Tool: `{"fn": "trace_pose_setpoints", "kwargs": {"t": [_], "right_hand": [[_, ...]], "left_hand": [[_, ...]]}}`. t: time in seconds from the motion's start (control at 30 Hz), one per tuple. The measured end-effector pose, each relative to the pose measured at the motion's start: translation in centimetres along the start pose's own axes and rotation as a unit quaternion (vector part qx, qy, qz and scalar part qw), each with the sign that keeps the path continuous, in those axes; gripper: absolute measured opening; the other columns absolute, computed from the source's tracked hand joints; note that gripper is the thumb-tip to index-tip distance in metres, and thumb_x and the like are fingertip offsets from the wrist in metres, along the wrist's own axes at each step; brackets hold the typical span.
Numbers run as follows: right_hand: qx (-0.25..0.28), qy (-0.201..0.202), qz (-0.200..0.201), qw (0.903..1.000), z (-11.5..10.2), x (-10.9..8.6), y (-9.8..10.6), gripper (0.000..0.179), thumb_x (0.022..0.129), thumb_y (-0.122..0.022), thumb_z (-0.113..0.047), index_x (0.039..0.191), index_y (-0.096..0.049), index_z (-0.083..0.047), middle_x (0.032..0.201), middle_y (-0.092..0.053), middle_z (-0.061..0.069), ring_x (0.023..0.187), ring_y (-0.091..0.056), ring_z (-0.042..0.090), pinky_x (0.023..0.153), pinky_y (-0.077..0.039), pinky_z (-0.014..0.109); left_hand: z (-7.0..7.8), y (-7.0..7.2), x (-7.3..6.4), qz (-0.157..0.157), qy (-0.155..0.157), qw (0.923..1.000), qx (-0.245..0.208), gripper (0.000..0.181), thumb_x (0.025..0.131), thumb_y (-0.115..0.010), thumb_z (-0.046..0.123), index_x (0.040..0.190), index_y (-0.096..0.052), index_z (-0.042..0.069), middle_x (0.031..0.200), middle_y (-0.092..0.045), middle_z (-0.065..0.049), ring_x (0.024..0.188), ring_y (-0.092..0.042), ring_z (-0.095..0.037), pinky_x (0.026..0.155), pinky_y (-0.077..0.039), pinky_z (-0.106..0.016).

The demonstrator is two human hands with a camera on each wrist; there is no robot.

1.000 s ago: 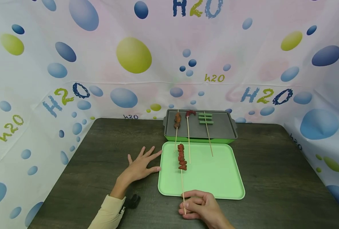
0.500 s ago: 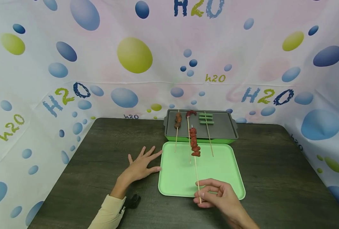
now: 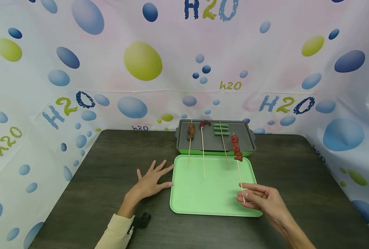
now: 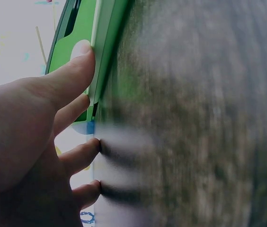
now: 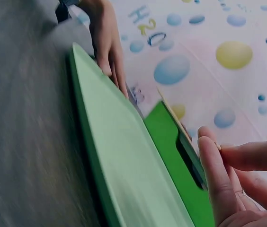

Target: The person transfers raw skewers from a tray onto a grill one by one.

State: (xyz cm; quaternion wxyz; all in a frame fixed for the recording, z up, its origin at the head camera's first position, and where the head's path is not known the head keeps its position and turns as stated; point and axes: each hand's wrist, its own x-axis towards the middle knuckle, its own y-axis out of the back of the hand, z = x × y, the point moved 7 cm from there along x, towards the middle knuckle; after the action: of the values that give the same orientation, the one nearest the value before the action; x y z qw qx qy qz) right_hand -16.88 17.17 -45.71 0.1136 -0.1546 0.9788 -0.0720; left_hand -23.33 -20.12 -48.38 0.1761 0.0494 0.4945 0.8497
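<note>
My right hand [image 3: 265,201] pinches the bare lower end of a meat skewer [image 3: 236,148] between thumb and fingers, above the right part of the light green tray [image 3: 209,204]. Its reddish chunks sit at the far end, level with the grill's front right corner. My left hand [image 3: 151,181] lies with fingers spread on the table, thumb and index finger touching the tray's left edge; the left wrist view shows the thumb [image 4: 82,56] against the rim. In the right wrist view the meat end is hidden behind the fingers [image 5: 214,161].
Behind the tray stands a grey-topped green grill [image 3: 242,135]. Across it lie a brown meat skewer [image 3: 191,131], a skewer with a curved dark red piece [image 3: 205,123] and one with green sticks [image 3: 221,128]; their handles overhang the tray. A patterned curtain [image 3: 178,69] hangs behind the table.
My right hand has carried the reddish meat skewer rightward and farther forward, from the tray's front middle to its right side. The left hand stays at the tray's left edge.
</note>
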Motion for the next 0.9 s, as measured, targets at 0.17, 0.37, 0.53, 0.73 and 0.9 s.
{"fn": "trace_pose_setpoints", "kwargs": {"t": [0.17, 0.37, 0.53, 0.73, 0.9], "right_hand": [[0.015, 0.001, -0.01, 0.9998, -0.3, 1.5, 1.9, 0.037, 0.102, -0.064, -0.004, 0.138, -0.062, 0.004, 0.114, -0.074, 0.019, 0.102, -0.075, 0.024, 0.091, -0.057, 0.037], [0.019, 0.002, -0.007, 0.9998, -1.0, 3.5, 3.1, 0.037, 0.102, -0.064, -0.003, 0.138, -0.061, 0.005, 0.113, -0.075, 0.016, 0.102, -0.075, 0.021, 0.091, -0.057, 0.034], [0.024, 0.003, -0.004, 0.9997, -2.0, 5.4, 3.7, 0.043, 0.101, -0.065, -0.002, 0.142, -0.055, 0.01, 0.111, -0.075, 0.015, 0.1, -0.075, 0.02, 0.089, -0.057, 0.032], [0.042, -0.02, 0.005, 0.9989, -2.3, 7.0, 4.8, 0.05, 0.101, -0.065, -0.001, 0.146, -0.049, 0.013, 0.11, -0.076, 0.016, 0.099, -0.075, 0.019, 0.087, -0.058, 0.03], [0.044, -0.022, 0.01, 0.9987, -2.6, 7.5, 5.3, 0.049, 0.1, -0.065, 0.0, 0.145, -0.049, 0.013, 0.105, -0.077, 0.013, 0.098, -0.076, 0.019, 0.087, -0.058, 0.03]], "left_hand": [[-0.3, -0.1, -0.1, -0.004, 0.003, 1.0, 0.0, 0.071, 0.098, -0.064, 0.055, 0.16, -0.04, 0.03, 0.169, -0.023, -0.009, 0.155, -0.004, -0.045, 0.099, 0.008, -0.088], [-0.3, 0.0, -0.5, 0.0, 0.002, 1.0, -0.001, 0.071, 0.097, -0.065, 0.054, 0.16, -0.041, 0.029, 0.169, -0.023, -0.01, 0.155, -0.005, -0.046, 0.099, 0.009, -0.088], [-0.3, 0.0, -0.7, 0.007, -0.003, 1.0, -0.006, 0.072, 0.097, -0.066, 0.052, 0.16, -0.041, 0.028, 0.169, -0.024, -0.012, 0.154, -0.007, -0.048, 0.098, 0.007, -0.089], [-0.1, -0.1, -0.7, 0.001, -0.003, 1.0, -0.007, 0.071, 0.098, -0.065, 0.052, 0.16, -0.04, 0.03, 0.17, -0.022, -0.009, 0.155, -0.004, -0.046, 0.099, 0.009, -0.088], [0.0, -0.2, -0.6, -0.005, -0.002, 1.0, -0.006, 0.071, 0.098, -0.064, 0.053, 0.16, -0.04, 0.031, 0.17, -0.022, -0.009, 0.155, -0.003, -0.044, 0.1, 0.009, -0.088]]}}
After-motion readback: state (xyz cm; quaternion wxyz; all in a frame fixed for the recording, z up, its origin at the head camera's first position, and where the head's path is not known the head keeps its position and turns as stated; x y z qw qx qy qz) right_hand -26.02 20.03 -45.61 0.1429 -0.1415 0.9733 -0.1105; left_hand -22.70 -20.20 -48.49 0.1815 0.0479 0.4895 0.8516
